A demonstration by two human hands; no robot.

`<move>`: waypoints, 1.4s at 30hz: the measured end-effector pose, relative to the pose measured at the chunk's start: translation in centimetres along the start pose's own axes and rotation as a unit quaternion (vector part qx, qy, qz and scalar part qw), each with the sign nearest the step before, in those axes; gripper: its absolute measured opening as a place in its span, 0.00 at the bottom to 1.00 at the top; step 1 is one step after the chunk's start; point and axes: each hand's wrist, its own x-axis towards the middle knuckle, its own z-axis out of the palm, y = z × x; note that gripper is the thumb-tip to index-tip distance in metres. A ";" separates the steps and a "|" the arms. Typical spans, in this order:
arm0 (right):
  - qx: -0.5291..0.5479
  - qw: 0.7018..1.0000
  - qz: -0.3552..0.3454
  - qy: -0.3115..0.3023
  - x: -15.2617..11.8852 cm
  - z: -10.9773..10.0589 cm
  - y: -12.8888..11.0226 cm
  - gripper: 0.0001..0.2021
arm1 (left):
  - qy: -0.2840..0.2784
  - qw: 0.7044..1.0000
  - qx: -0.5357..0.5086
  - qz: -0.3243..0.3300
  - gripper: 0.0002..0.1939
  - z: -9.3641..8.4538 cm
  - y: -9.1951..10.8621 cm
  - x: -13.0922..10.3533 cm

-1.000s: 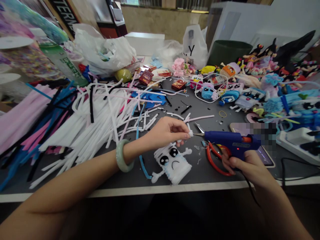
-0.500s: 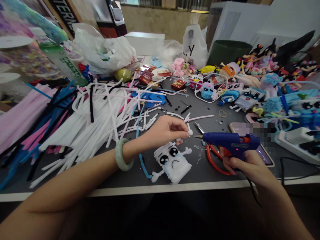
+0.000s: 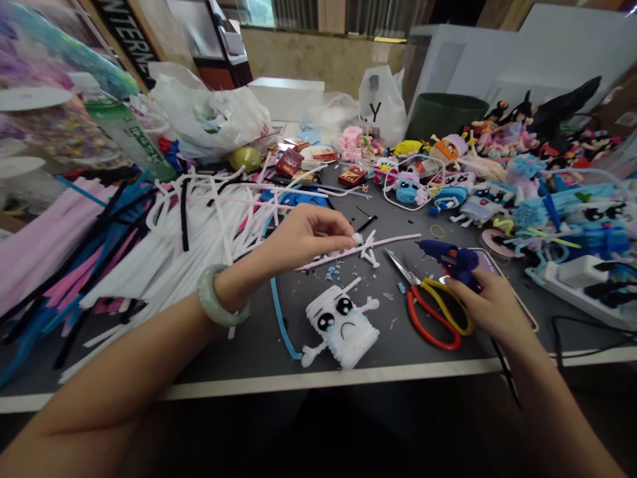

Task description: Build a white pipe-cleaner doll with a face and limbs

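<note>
My left hand [image 3: 321, 232] is closed in a pinch on a small white fuzzy piece [image 3: 357, 238], above the grey table. In my right hand [image 3: 485, 295] is a blue glue gun [image 3: 450, 257], its nozzle pointing left and up. Below my left hand lies a white pipe-cleaner figure [image 3: 343, 328] with big black eyes, a frowning mouth and little arms. Scissors [image 3: 432, 315] with red and yellow handles lie between the figure and my right hand. A pink pipe cleaner [image 3: 398, 239] and short white pieces [image 3: 369, 251] lie just beyond my left fingertips.
Piles of white pipe cleaners [image 3: 199, 232] and pink ones [image 3: 54, 226] cover the left side. Several finished fuzzy dolls [image 3: 485, 199] crowd the right. A power strip [image 3: 592, 292] and its cables sit at the right edge, with a phone [image 3: 522, 309] partly behind my right hand.
My left hand has moved up and left with the white piece, away from the nozzle. My right hand has drawn the glue gun back, up and right, uncovering the scissors.
</note>
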 end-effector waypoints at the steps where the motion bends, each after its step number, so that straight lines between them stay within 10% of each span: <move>1: -0.009 1.000 -0.001 0.003 0.3 0.4 0.1 0.15 | -0.002 1.000 0.020 -0.002 0.07 -0.1 -0.2 0.2; 20: -0.151 0.988 0.015 -0.003 0.1 1.3 -0.3 0.19 | -0.110 0.977 0.177 -0.034 0.10 0.6 -5.5 1.3; 42: -0.254 0.965 0.014 -0.061 4.1 0.5 -4.3 0.19 | -0.137 0.958 0.244 -0.064 0.09 0.6 -5.8 1.5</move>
